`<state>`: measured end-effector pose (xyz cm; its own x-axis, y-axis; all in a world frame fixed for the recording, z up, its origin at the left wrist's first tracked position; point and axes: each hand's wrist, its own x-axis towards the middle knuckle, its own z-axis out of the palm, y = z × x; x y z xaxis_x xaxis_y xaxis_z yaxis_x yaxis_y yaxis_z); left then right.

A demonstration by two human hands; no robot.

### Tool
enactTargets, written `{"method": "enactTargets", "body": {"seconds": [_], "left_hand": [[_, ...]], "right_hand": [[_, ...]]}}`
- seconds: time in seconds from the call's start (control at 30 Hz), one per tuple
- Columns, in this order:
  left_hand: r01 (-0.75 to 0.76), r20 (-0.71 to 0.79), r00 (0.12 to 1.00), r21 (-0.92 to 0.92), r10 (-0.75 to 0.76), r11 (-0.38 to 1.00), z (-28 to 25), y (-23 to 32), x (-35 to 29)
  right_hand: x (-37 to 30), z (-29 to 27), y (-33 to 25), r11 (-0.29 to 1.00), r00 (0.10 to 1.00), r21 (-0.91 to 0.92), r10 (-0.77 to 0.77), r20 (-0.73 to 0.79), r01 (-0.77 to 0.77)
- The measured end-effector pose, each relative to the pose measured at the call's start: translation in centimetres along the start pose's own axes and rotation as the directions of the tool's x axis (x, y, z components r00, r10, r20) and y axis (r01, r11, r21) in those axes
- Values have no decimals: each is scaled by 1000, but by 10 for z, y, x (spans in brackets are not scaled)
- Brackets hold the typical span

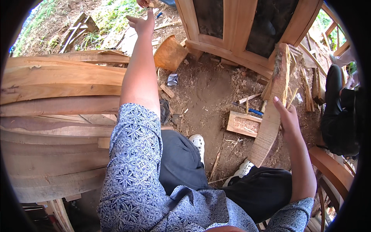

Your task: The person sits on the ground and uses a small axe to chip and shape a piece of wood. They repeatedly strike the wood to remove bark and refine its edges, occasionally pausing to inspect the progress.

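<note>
My left arm stretches far forward, and my left hand [142,25] is open at its end, thumb apart from the fingers. Just beyond the fingertips is another person's hand [143,2], by a small pale piece [151,5]; whether my fingers touch it I cannot tell. My right hand [288,118] is closed on the edge of a thick wooden board [267,129], thumb on its face and the other fingers mostly hidden. The board stands tilted, its lower end by my shoe [243,169] and its rough, bark-edged upper end in front of a wooden door frame [232,46].
Stacked planks [62,83] fill the left side. An orange bucket [170,53] lies tipped near a crushed can [172,80]. A wooden block [243,123] and a blue-handled tool [255,111] lie on the dirt floor among shavings. At the right edge is another person [340,116].
</note>
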<state>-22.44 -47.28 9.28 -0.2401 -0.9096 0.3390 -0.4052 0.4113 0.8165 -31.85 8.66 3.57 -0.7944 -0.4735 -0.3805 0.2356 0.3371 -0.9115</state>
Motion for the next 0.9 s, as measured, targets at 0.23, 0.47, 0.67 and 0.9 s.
{"method": "enactTargets", "body": {"seconds": [0.23,0.47,0.67,0.9], "left_hand": [[-258,-481,816,191,319,947,66,-50,57],[10,12,1000,427,-16,904,70,-46,86],[172,-146,984,590,-106,789,53,-70,143],[242,-125,968,694,-217,678,53,-94,175]], "right_hand": [[28,44,2,998,974,41,45,222,-56],[74,44,22,973,935,-175,195,295,-148],[98,41,27,957,902,-243,240,359,-158],[108,37,31,938,891,-266,305,336,-221]]}}
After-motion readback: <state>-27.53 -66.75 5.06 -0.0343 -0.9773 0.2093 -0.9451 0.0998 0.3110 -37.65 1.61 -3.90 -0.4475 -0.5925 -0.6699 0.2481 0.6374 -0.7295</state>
